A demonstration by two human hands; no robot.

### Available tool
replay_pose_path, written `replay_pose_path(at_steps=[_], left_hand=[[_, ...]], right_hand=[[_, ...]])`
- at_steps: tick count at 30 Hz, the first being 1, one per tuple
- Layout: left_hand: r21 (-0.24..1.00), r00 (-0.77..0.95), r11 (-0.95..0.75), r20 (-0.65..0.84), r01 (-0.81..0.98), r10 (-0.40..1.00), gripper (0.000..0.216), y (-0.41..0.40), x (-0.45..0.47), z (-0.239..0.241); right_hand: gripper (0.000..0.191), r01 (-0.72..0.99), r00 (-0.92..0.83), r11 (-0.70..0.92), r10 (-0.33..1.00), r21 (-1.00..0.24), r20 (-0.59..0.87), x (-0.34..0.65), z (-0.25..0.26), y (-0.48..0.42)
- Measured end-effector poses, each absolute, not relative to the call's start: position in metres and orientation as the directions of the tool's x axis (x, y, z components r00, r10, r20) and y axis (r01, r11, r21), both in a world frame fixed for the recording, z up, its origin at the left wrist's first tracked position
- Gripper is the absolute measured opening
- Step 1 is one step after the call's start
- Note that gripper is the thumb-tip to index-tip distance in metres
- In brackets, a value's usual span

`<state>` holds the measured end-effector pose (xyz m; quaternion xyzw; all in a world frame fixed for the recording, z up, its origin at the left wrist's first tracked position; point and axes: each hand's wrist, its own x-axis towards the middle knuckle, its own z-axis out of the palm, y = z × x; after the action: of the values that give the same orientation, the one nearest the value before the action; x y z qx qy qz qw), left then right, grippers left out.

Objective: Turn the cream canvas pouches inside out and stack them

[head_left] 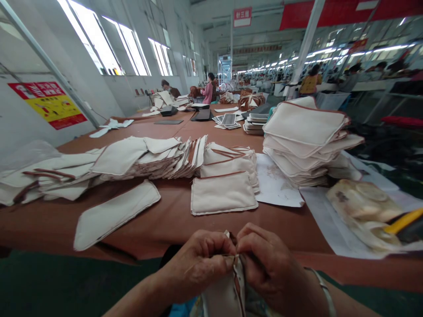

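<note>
The left hand (205, 259) and right hand (269, 259) meet at the near edge of the counter (175, 220), above the worker's lap. Each grip is closed, thumb against fingers, pinching the upper end of a white fabric piece (218, 295) with a brown-edged slit. The held piece hangs below the fingertips; its lower end runs out of my sight. A pale bracelet (322, 286) encircles the right wrist. On the counter directly ahead of the hands, a flat fabric panel (224, 193) lies with its brown edge facing away. To its left, an elongated panel (115, 215) rests at an angle near the counter's front edge. Behind both, a long row of overlapping panels (128, 156) extends to the left. A tall stack of panels (304, 125) stands to the right, beside a stained paper sheet (276, 185). Nearer, at the right, a yellowish container (363, 198) sits on white paper (319, 211), next to a yellow handle (406, 220).
</note>
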<state>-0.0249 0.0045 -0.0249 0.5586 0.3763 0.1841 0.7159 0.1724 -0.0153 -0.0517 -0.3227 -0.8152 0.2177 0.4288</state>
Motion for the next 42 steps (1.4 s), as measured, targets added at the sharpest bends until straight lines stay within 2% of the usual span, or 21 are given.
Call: replay_pose_path(at_steps=[4, 6, 9, 12, 17, 21, 29, 33, 38, 42], left_hand=[[0.946, 0.682, 0.276, -0.316, 0.171, 0.66, 0.027, 0.005, -0.028, -0.025], [0.95, 0.697, 0.256, -0.308, 0.181, 0.647, 0.029, 0.005, -0.029, -0.021], [0.954, 0.699, 0.194, -0.3, 0.229, 0.65, 0.025, 0.003, -0.031, -0.011], [0.95, 0.658, 0.137, -0.294, 0.28, 0.693, 0.019, -0.002, -0.031, -0.001], [0.941, 0.612, 0.078, -0.277, 0.33, 0.741, 0.02, -0.007, -0.029, 0.002], [0.939, 0.607, 0.051, -0.261, 0.34, 0.751, 0.014, -0.009, -0.028, -0.001], [0.949, 0.628, 0.245, -0.316, 0.199, 0.711, 0.009, -0.008, -0.027, -0.01], [0.947, 0.645, 0.276, -0.313, 0.162, 0.697, 0.012, -0.005, -0.027, -0.012], [0.94, 0.63, 0.175, -0.327, 0.292, 0.704, 0.04, -0.003, -0.026, -0.008], [0.929, 0.635, 0.158, -0.346, 0.335, 0.69, 0.041, -0.004, -0.027, -0.004]], right_hand=[[0.015, 0.289, -0.597, 0.767, 0.612, -0.573, 0.519, 0.18, -0.037, -0.005], [0.013, 0.224, -0.615, 0.725, 0.624, -0.652, 0.482, 0.183, -0.033, -0.001], [0.012, 0.108, -0.604, 0.486, 0.725, -0.867, 0.331, 0.183, -0.034, -0.001], [0.025, 0.047, -0.615, 0.271, 0.766, -0.962, 0.186, 0.179, -0.037, -0.005], [0.041, 0.005, -0.61, 0.233, 0.771, -0.972, 0.182, 0.172, -0.034, -0.016], [0.033, 0.054, -0.569, 0.19, 0.812, -0.98, 0.126, 0.169, -0.031, -0.021], [0.03, -0.11, -0.656, -0.114, 0.755, -0.987, -0.014, 0.176, -0.045, -0.017], [0.028, -0.093, -0.633, -0.122, 0.773, -0.988, -0.036, 0.175, -0.043, -0.021], [0.025, 0.028, -0.596, 0.012, 0.803, -1.0, -0.007, 0.175, -0.03, -0.021], [0.019, 0.085, -0.605, 0.079, 0.796, -0.993, 0.011, 0.179, -0.029, -0.021]])
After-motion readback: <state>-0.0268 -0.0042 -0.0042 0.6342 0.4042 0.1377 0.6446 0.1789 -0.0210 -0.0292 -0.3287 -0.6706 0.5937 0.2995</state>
